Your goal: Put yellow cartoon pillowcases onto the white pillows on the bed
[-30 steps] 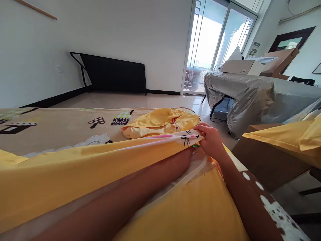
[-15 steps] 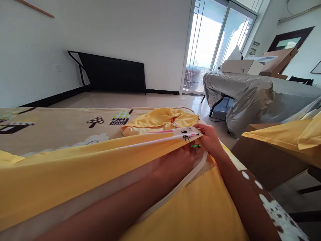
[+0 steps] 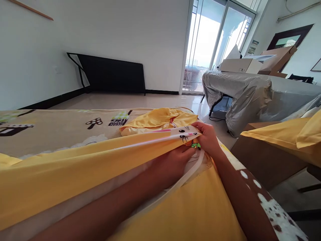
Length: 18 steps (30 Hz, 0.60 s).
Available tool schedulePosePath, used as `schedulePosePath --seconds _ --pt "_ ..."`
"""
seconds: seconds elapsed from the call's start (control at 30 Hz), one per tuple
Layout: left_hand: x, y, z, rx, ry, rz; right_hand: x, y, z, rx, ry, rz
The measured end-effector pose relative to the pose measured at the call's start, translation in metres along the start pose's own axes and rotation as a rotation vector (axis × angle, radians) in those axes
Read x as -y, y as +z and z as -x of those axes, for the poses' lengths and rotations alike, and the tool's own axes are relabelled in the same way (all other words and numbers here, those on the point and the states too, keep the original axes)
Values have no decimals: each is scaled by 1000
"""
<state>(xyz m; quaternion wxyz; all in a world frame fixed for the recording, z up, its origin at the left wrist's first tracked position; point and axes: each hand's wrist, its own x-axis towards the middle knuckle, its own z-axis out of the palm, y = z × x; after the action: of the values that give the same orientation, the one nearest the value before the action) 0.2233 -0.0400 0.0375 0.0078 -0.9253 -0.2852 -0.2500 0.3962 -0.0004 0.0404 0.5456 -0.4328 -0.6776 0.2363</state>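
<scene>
- the yellow cloth was closest, its top layer pulled up in a long, tight fold with a gap below.
- the left hand was in that gap, under the top layer, near a green leaf picture. its fingertips were partly hidden, so i could not tell if it gripped anything.
- the right hand pinched the cloth's edge in its fingers, beside a bunny-like face. maybe that was to hold the gap wide for the other hand.
- just past the hands, a yellow heap lay on the patterned blanket, perhaps put there to be out of the way.
</scene>
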Motion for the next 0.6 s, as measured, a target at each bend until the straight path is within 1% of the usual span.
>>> schedulePosePath --seconds 0.1,0.13,0.2,0.3,0.4,0.5,0.6 --pt "0 -2 0 30 -47 51 0 -1 0 10 -4 11" --pt "0 -2 -1 10 -82 82 0 -1 0 11 -7 16" --pt "0 -2 -1 -67 -177 163 2 -2 0 13 -8 25" --pt "1 2 -3 -146 -281 238 5 -3 1 45 36 21" --pt "4 9 -7 -214 -319 255 9 -3 2 107 69 -13" --pt "8 13 -9 -302 -358 308 13 -3 2 165 57 -30" --pt "9 14 -9 -326 -409 353 15 -4 2 200 56 -29"
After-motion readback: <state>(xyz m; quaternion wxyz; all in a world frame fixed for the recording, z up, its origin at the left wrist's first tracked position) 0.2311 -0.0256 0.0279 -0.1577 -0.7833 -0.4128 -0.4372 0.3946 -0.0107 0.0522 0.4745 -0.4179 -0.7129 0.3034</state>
